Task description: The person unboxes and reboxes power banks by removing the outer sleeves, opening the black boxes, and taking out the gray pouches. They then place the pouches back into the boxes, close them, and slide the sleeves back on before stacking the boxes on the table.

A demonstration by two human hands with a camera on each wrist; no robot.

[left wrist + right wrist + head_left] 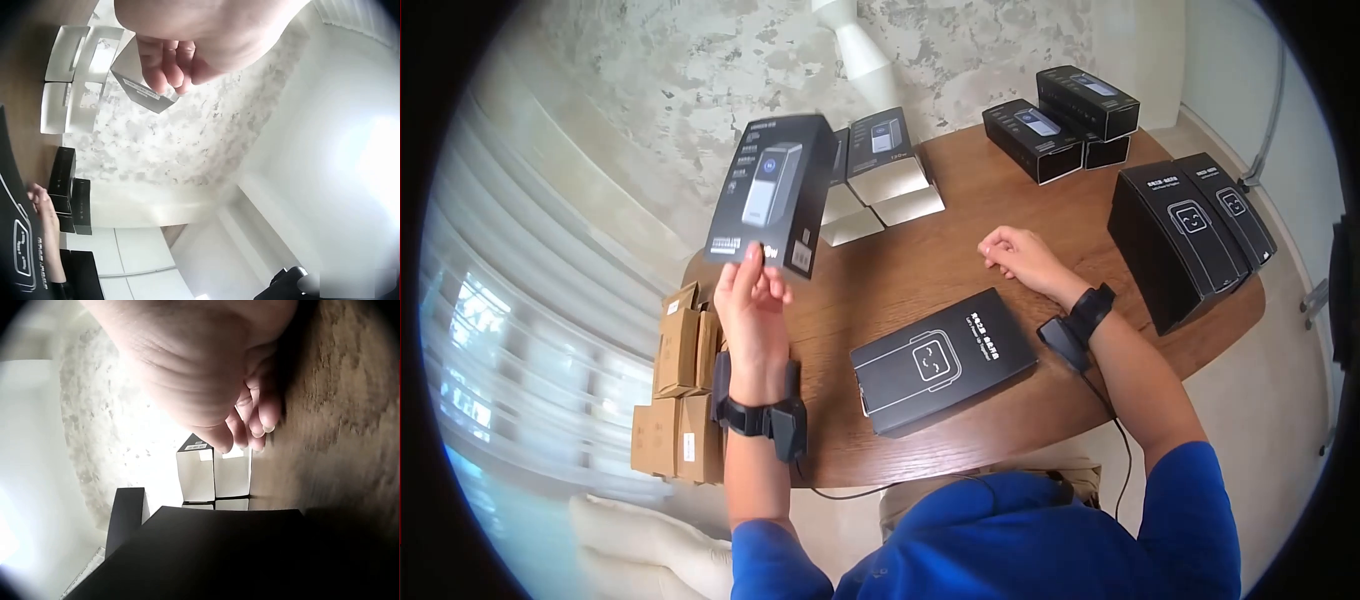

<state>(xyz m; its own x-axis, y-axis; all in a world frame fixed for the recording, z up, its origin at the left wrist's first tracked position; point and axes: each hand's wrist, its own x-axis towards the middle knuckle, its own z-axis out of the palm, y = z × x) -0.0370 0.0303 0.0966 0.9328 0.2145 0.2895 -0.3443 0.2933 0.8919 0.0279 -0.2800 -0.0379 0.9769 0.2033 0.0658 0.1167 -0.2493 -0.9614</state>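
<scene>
My left hand point(752, 310) grips the lower end of a dark product box point(785, 190), raised above the table's left side. A pale device is printed on its front. In the left wrist view, the fingers point(169, 62) curl at the end of that box point(139, 78); the thumb is hidden there. Loosely curled and holding nothing, my right hand point(1030, 262) rests at the middle of the table. Between the forearms lies a larger black box point(940, 360) with a smiling-face outline and white lettering. In the right wrist view a black box point(200, 550) fills the bottom, below the right hand point(206, 375).
More product boxes point(885, 150) with pale ends are stacked at the back left of the wooden table point(960, 250). Others point(1040, 140) stand at the back right, near two tall black boxes point(1175, 230). Brown cartons point(680, 400) are piled at the left. Wrist-camera cables hang near the front edge.
</scene>
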